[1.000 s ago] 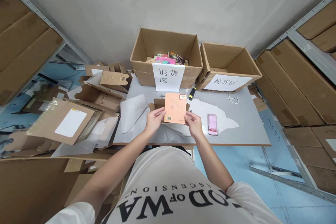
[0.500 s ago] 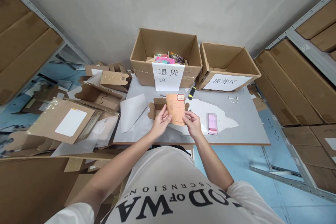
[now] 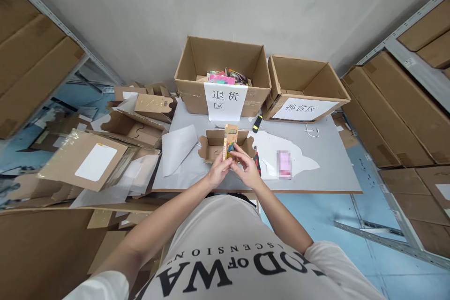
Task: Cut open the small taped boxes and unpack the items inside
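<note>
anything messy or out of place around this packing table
Yes. Opened cardboard mailers and loose white paper lie in a jumbled heap off the table's left edge. Both hands hold a thin book edge-on.

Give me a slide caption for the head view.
Both hands, left hand and right hand, hold a thin book edge-on above an opened mailer box.

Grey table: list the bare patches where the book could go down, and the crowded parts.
Both hands hold the book over the small open carton. Bare grey table lies right of the white sheet, below the right-hand box, up to the table's right edge. The left side is crowded with paper and flattened cartons.
</note>
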Demonstrator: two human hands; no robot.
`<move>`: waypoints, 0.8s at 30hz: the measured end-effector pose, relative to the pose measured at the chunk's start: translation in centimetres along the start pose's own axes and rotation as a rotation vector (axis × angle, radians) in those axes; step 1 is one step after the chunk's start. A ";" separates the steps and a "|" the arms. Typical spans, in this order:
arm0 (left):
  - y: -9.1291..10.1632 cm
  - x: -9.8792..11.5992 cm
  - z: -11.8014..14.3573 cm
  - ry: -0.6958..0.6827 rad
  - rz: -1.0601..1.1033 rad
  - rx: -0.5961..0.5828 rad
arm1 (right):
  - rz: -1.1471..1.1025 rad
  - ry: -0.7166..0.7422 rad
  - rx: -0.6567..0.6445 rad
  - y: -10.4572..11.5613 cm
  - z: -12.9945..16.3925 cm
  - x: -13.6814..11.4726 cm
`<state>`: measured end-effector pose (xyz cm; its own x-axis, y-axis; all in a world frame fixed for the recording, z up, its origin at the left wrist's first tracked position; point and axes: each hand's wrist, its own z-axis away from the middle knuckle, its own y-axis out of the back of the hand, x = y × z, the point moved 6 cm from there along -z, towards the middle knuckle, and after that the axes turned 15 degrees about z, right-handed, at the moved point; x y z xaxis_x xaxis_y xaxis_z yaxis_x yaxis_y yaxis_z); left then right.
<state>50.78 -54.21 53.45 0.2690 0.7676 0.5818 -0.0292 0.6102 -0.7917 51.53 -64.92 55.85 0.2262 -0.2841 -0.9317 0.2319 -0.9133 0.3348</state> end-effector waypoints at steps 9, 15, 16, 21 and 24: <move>-0.2 2.0 -0.5 0.056 0.046 0.037 | -0.252 -0.361 0.198 1.6 0.0 4.3; 0.5 3.0 -1.0 0.015 -0.013 0.058 | -0.352 -0.504 0.052 1.9 0.5 5.1; 0.8 3.0 -1.1 0.012 -0.022 0.066 | -0.351 -0.505 0.069 2.1 0.5 5.1; 1.9 2.7 -1.6 0.008 -0.057 0.094 | -0.311 -0.508 0.090 2.7 0.1 5.0; 2.3 2.6 -1.8 0.006 -0.078 0.129 | -0.296 -0.510 0.095 3.0 0.0 5.2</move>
<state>53.15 -51.12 52.82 0.2815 0.7160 0.6389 -0.1313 0.6883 -0.7135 53.43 -69.12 52.06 -0.3235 -0.0968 -0.9413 0.1248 -0.9904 0.0589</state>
